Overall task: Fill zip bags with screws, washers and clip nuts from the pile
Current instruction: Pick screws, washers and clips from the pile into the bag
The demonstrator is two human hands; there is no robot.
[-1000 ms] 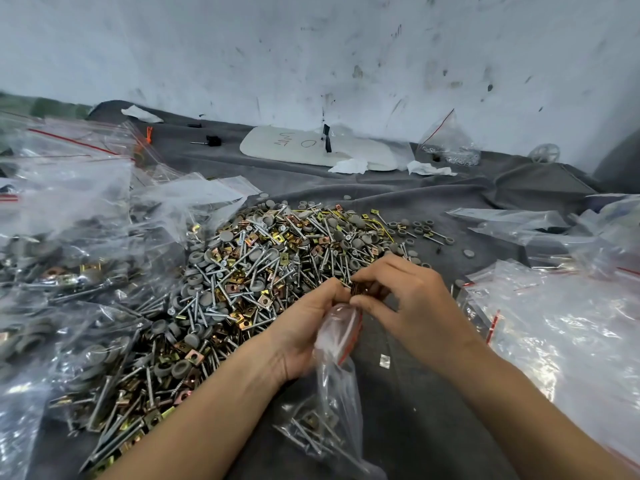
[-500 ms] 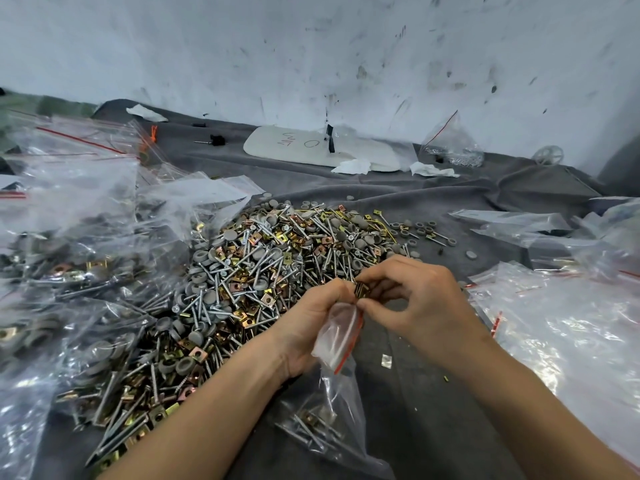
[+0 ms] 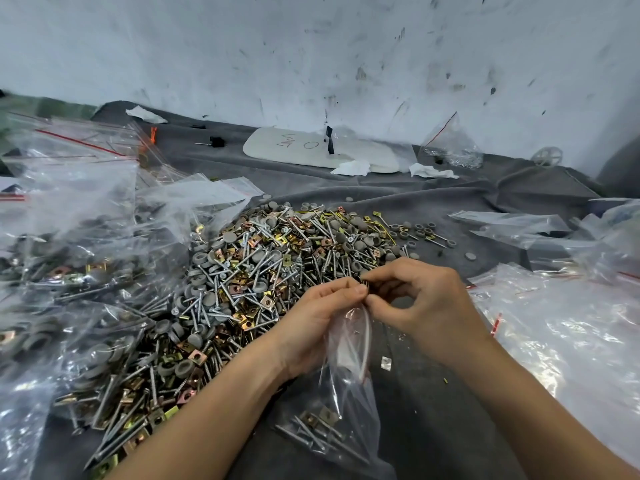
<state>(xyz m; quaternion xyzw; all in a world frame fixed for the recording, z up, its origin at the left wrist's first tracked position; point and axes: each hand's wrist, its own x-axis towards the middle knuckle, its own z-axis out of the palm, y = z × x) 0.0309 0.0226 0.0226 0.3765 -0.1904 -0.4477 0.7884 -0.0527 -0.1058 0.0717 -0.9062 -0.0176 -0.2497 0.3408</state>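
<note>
A big pile [image 3: 249,271] of screws, grey washers and brass clip nuts lies on the grey cloth at the centre left. My left hand [image 3: 315,323] grips the mouth of a clear zip bag [image 3: 346,382], which hangs below it with several screws and clip nuts at its bottom. My right hand [image 3: 422,303] pinches small dark clip nuts [image 3: 363,281] right over the bag's mouth, fingertips touching my left thumb.
Filled zip bags [image 3: 69,244] are heaped along the left. Empty zip bags [image 3: 561,327] lie on the right. A white board [image 3: 311,148] and another bag [image 3: 450,147] sit by the back wall. Loose washers [image 3: 415,233] are scattered beyond the pile.
Both hands stayed together at the bag's mouth. My right hand's fingers have shifted slightly over the opening with the small parts; the bag hangs a little straighter.
</note>
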